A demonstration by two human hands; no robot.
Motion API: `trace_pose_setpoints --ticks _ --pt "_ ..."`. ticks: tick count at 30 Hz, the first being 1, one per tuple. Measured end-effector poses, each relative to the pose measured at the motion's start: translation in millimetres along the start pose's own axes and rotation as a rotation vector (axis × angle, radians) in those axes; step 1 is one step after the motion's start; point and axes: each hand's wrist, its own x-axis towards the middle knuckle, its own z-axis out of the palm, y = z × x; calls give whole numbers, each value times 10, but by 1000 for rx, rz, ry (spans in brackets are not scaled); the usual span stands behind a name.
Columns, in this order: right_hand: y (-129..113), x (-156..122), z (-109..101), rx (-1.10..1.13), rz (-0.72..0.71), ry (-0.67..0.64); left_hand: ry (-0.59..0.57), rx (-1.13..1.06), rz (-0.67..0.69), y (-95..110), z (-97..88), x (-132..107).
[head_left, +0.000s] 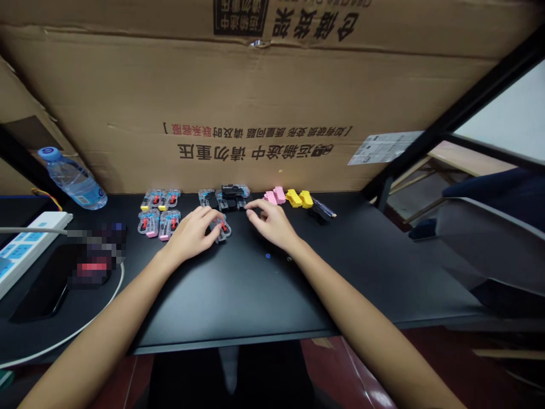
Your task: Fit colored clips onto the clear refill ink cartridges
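My left hand (pixel 193 232) lies on the black table (pixel 238 295), its fingers curled over a clear plastic piece with a red and black part (pixel 222 228). My right hand (pixel 272 222) rests just to the right, fingers bent and pinched near the table surface; what they hold, if anything, is hidden. Behind the hands lie more clear pieces with a black part (pixel 232 196). To the left are several clear pieces with red, yellow and pink parts (pixel 159 213).
Pink blocks (pixel 275 196), yellow blocks (pixel 299 198) and a small dark object (pixel 322 211) lie at the back right. A water bottle (pixel 72 179) lies at far left above a white power strip (pixel 25 244) and cable. A cardboard wall (pixel 255 102) closes the back.
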Motion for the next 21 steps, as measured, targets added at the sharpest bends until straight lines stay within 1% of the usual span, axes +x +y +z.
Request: trace_pose_setpoints --ticks 2,6,9,12,15,17,19,21 --pt "34 -1 -124 -15 38 45 8 54 -30 -17 7 0" --pt "139 9 -329 -24 93 70 -16 93 -78 -28 17 -5" --pt "169 27 -438 -100 117 88 -59 72 -58 -9 11 -10" --pt "166 37 -504 -137 145 84 -108 38 -21 21 2 -15" --pt "183 26 -501 -127 136 44 -153 -14 29 50 -5 -16" --pt "202 7 -451 -124 86 -32 -170 -42 59 64 -7 -15" --pt "208 -12 -373 -167 20 -99 -177 -63 83 71 -6 -13" --pt "191 -22 -301 -236 -28 -134 -184 -75 96 68 -1 -13"
